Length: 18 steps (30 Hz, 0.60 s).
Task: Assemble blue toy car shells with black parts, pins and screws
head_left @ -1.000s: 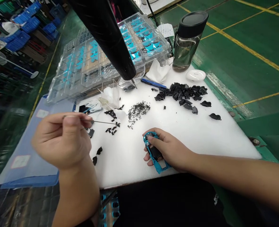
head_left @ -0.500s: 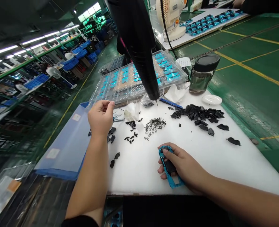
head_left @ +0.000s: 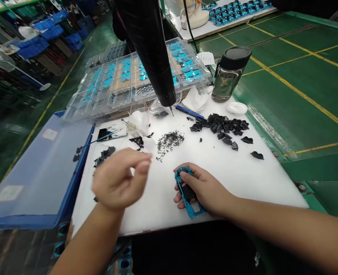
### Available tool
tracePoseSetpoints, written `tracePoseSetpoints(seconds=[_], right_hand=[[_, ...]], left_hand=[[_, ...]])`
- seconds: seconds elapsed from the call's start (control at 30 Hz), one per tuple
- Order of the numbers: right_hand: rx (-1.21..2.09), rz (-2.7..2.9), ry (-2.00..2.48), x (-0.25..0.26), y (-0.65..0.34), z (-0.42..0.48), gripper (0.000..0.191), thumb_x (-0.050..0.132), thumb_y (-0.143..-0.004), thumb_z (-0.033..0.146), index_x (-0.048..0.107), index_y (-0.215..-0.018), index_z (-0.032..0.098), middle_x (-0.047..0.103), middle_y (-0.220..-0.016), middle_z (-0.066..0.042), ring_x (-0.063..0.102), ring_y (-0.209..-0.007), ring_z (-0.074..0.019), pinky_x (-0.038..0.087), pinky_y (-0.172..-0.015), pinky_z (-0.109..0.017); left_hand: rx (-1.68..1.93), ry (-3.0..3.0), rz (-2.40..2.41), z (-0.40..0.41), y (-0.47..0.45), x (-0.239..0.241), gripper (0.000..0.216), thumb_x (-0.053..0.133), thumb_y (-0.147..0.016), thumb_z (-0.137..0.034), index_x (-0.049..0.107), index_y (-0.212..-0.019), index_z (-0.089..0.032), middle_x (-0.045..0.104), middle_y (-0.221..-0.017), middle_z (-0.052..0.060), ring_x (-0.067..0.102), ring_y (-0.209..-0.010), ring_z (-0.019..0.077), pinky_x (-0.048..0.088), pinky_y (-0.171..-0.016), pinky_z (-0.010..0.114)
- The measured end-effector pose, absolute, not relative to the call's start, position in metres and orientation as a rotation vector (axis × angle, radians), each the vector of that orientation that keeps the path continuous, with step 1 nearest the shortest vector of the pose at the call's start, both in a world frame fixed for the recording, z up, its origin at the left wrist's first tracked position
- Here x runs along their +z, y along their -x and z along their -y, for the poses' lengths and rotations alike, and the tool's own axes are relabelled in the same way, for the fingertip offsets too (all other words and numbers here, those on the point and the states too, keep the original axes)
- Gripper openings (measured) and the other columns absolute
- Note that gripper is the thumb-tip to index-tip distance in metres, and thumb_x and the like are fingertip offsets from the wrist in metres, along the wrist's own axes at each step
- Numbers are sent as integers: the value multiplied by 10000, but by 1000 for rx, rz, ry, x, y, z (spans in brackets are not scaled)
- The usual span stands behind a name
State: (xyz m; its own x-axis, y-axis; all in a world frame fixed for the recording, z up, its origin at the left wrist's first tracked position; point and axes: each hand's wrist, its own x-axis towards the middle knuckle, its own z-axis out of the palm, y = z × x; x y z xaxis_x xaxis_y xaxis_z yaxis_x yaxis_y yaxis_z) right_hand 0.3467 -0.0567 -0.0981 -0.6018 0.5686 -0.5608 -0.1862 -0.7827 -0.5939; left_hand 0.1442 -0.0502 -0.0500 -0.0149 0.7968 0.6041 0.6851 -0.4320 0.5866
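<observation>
Here, hands (head_left: 120,181) (head_left: 209,187) apart, casing (head_left: 190,211) near tabletop edge (head_left: 146,228)

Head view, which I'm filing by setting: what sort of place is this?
Probably a factory assembly area: a driver hangs over the table, trays hold rows of blue parts, and yellow lines mark the green floor.

1. Handheld casing (head_left: 188,193): glossy blue plastic with a near-metallic sheen.
2. Bench (head_left: 220,173): smooth, matt white top, foam-like.
3. Electric screwdriver (head_left: 154,61): matt black plastic housing; thin metal bit (head_left: 172,111).
4. Compartment trays (head_left: 123,100): clear, shiny plastic.
5. Curved black parts (head_left: 224,124): smooth plastic, faintly glossy.
6. Bottle (head_left: 226,84): transparent, glossy body; matt black lid (head_left: 235,57).
7. Small oval case (head_left: 237,108): smooth, shiny white plastic.
8. Tissue (head_left: 195,100): crumpled matt paper.
9. Floor (head_left: 272,91): smooth green coating, low sheen.
</observation>
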Motion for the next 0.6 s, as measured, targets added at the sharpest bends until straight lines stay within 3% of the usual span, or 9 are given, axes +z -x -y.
tracePoseSetpoints(seconds=[0.13,0.27,0.6], right_hand=[[2389,720,1055,-100,-347,57,228,534,-968,422,502,-1052,213,617,-799,-13,682,-692,-198,588,-646,-377],[2414,691,1052,-101,-348,57,255,540,-961,446,498,-1076,222,623,-804,-14,683,-704,-199,586,-660,-385],[2454,661,1078,-101,-350,57,280,557,-938,499,502,-1021,237,640,-813,-20,678,-692,-198,577,-672,-395]], left_hand=[[1039,-1924,-1509,54,-158,-74,120,605,-874,-171,691,-946,-213,698,-788,6,648,-697,111,515,-632,232],[753,-1708,-1575,47,-155,-77,107,588,-901,-268,689,-892,-231,700,-799,-10,649,-722,109,506,-637,216],[608,-1683,-1534,45,-148,-75,113,629,-866,-353,699,-900,-270,698,-808,-9,642,-707,127,505,-620,234]])
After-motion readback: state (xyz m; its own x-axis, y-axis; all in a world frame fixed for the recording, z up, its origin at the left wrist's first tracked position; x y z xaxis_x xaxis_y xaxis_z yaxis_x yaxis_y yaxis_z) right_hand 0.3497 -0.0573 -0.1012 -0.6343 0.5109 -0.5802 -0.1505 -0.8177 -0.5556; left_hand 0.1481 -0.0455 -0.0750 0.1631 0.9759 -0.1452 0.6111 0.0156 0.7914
